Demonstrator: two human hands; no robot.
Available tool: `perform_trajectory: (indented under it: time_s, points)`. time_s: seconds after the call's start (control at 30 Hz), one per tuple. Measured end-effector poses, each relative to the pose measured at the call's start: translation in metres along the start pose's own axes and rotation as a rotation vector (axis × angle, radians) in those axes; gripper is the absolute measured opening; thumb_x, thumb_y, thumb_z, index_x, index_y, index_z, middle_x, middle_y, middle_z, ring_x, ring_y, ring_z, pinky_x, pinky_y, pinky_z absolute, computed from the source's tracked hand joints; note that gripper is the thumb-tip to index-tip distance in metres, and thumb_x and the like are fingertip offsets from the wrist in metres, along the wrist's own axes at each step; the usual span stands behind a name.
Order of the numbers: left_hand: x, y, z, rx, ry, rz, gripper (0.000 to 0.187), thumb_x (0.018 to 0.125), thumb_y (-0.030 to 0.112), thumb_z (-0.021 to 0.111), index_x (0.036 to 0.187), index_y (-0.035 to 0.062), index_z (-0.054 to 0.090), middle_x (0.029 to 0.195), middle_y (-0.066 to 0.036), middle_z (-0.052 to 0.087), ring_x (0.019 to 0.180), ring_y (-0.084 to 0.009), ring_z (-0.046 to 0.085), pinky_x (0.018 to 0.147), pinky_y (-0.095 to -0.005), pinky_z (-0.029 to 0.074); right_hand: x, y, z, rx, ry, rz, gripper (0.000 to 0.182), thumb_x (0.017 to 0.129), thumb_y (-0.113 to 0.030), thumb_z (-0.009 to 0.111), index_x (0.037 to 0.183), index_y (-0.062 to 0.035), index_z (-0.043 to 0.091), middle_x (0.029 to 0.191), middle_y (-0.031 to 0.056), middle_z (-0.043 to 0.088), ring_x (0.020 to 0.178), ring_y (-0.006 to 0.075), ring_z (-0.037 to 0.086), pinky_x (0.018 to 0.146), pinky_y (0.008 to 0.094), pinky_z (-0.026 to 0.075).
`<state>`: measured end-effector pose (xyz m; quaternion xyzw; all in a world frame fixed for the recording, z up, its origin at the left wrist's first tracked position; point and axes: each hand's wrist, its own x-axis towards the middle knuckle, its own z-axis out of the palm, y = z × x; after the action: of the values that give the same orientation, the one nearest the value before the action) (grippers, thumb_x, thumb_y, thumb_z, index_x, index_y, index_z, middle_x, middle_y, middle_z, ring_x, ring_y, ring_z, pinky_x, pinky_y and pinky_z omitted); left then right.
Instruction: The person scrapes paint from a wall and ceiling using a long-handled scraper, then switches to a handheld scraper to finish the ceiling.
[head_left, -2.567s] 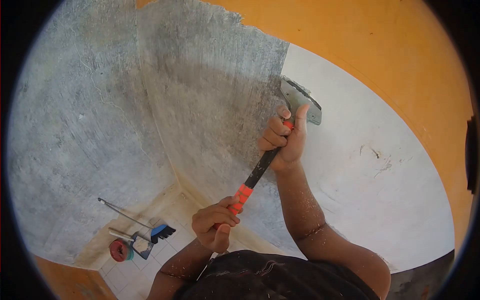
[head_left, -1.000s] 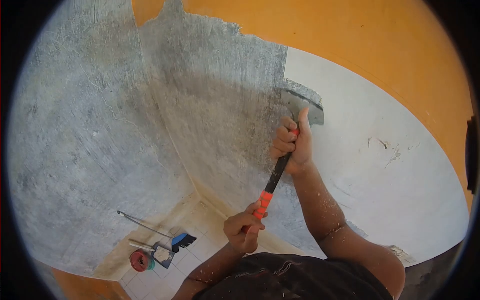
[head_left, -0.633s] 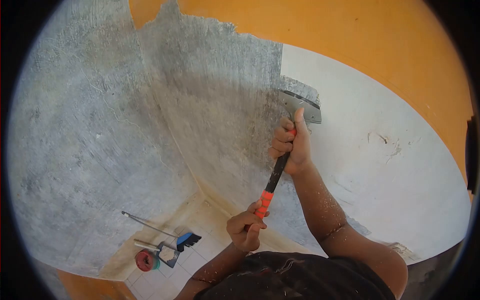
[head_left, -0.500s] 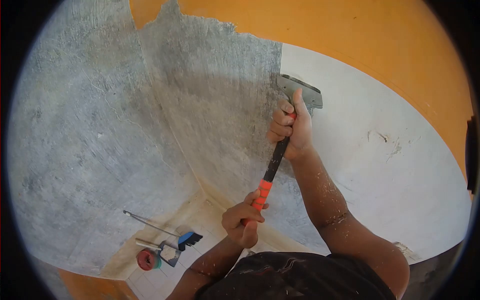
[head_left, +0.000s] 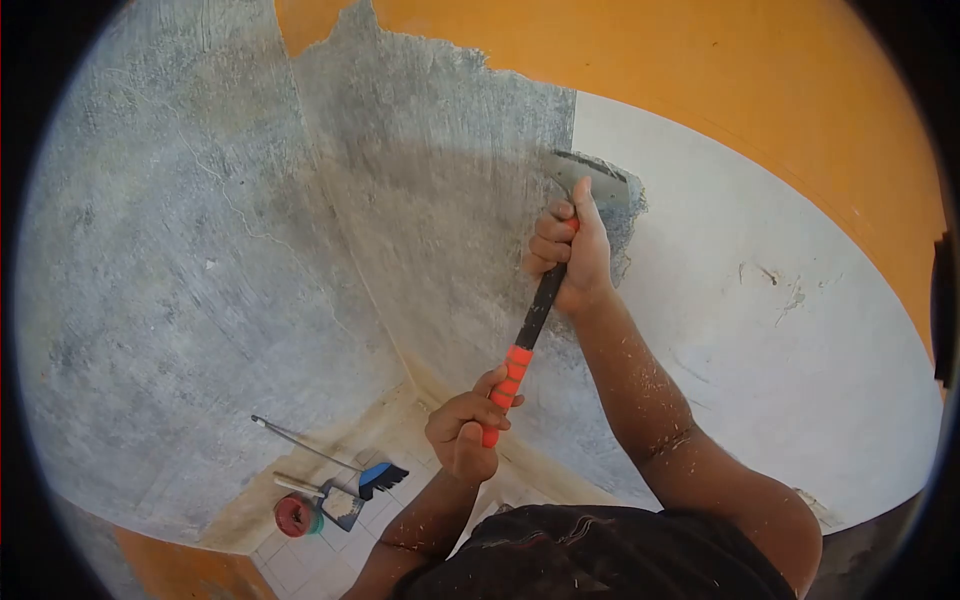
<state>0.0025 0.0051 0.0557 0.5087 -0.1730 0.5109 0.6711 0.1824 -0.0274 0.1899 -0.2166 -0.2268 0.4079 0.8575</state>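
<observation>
Both hands grip one long-handled wall scraper (head_left: pixel 536 318) with a wide grey head and a black and orange-red handle. High on the shaft, just below the head, my right hand (head_left: pixel 572 245) is closed with its thumb laid up against the head. My left hand (head_left: pixel 465 425) wraps the orange-red grip at the lower end. The scraper head lies against the wall where white paint (head_left: pixel 740 270) meets scraped grey plaster (head_left: pixel 430 170). Its blade edge is blurred. Paint flecks dot the right forearm.
An orange band (head_left: pixel 650 50) runs above the white paint. Scraped grey wall (head_left: pixel 170 300) continues around the corner at left. On the tiled floor lie a blue broom (head_left: pixel 380 478), a dustpan (head_left: pixel 342 506) and a red round container (head_left: pixel 294 515).
The scraper and both hands have moved left, the lower hand most. A ragged grey patch now shows at the right of the head, where white paint was. The view has shifted slightly.
</observation>
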Motion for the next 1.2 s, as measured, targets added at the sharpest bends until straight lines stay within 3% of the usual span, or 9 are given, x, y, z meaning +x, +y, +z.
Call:
perform_trajectory:
  time_s: [0.23,0.4,0.5,0.6,0.67,0.77,1.0,1.03,1.2]
  points:
    - [-0.009,-0.013,-0.006,0.126,-0.001,-0.113,0.038,0.090,0.031,0.042,0.073,-0.0021,0.049,0.067,-0.012,0.052,0.109,-0.0354,0.050,0.071,-0.0476,0.053,-0.004,0.002,0.000,-0.078,0.165,-0.003,0.042,0.084,-0.057,0.044,0.068,-0.0192,0.037,0.050,-0.0093,0.026,0.039,0.0044,0.020,0.040,0.0219,0.019]
    - [0.008,0.003,-0.011,0.049,0.076,-0.072,0.040,0.090,0.031,0.041,0.071,-0.0033,0.049,0.067,-0.012,0.051,0.104,-0.0353,0.052,0.072,-0.0481,0.052,0.003,0.003,0.003,-0.040,0.016,-0.046,0.043,0.084,-0.058,0.044,0.066,-0.0199,0.036,0.050,-0.0095,0.027,0.039,0.0041,0.021,0.040,0.0215,0.021]
    - [-0.013,-0.003,-0.006,0.039,0.075,-0.092,0.039,0.090,0.030,0.040,0.072,-0.0032,0.049,0.069,-0.012,0.051,0.105,-0.0352,0.052,0.073,-0.0495,0.052,-0.007,0.013,-0.010,-0.055,0.128,-0.023,0.042,0.084,-0.057,0.044,0.067,-0.0199,0.036,0.050,-0.0095,0.025,0.039,0.0043,0.020,0.040,0.0214,0.021]
    - [0.004,-0.005,-0.007,0.140,-0.008,-0.134,0.039,0.090,0.031,0.041,0.072,-0.0030,0.048,0.068,-0.013,0.051,0.105,-0.0363,0.052,0.072,-0.0505,0.052,0.002,0.002,0.001,-0.122,0.117,-0.054,0.041,0.084,-0.057,0.044,0.067,-0.0202,0.036,0.050,-0.0096,0.024,0.039,0.0042,0.019,0.040,0.0215,0.021]
    - [0.016,0.006,-0.003,0.180,0.075,-0.131,0.039,0.089,0.031,0.042,0.072,-0.0035,0.049,0.067,-0.012,0.051,0.104,-0.0361,0.052,0.070,-0.0500,0.053,0.008,-0.001,0.009,-0.081,0.068,-0.038,0.042,0.084,-0.058,0.045,0.067,-0.0203,0.036,0.050,-0.0097,0.024,0.038,0.0041,0.020,0.040,0.0215,0.021]
    - [0.021,0.017,-0.011,-0.013,0.038,0.001,0.039,0.089,0.030,0.042,0.070,-0.0035,0.049,0.070,-0.013,0.051,0.104,-0.0357,0.052,0.069,-0.0482,0.053,0.010,0.003,0.010,-0.040,0.028,-0.050,0.043,0.083,-0.058,0.046,0.066,-0.0203,0.036,0.050,-0.0097,0.024,0.038,0.0041,0.021,0.039,0.0217,0.020]
    - [-0.011,-0.010,-0.003,0.090,0.045,-0.194,0.037,0.088,0.026,0.039,0.068,-0.0046,0.048,0.071,-0.013,0.050,0.105,-0.0346,0.051,0.071,-0.0468,0.053,-0.001,0.008,-0.003,-0.107,0.196,-0.003,0.041,0.085,-0.057,0.043,0.063,-0.0217,0.039,0.048,-0.0107,0.025,0.036,0.0023,0.021,0.035,0.0193,0.019]
    - [0.001,-0.006,0.005,0.153,0.042,-0.171,0.037,0.088,0.024,0.039,0.068,-0.0048,0.048,0.070,-0.013,0.050,0.105,-0.0350,0.051,0.072,-0.0469,0.053,0.006,-0.004,0.004,-0.135,0.084,-0.040,0.042,0.084,-0.057,0.046,0.067,-0.0198,0.037,0.049,-0.0089,0.026,0.038,0.0038,0.023,0.039,0.0214,0.020]
    - [0.007,-0.002,-0.004,0.141,-0.076,-0.005,0.034,0.087,0.020,0.037,0.068,-0.0052,0.048,0.069,-0.013,0.050,0.103,-0.0376,0.051,0.073,-0.0479,0.052,0.003,-0.004,0.004,-0.075,0.041,-0.003,0.041,0.083,-0.057,0.046,0.067,-0.0199,0.037,0.049,-0.0088,0.026,0.038,0.0042,0.021,0.038,0.0217,0.020]
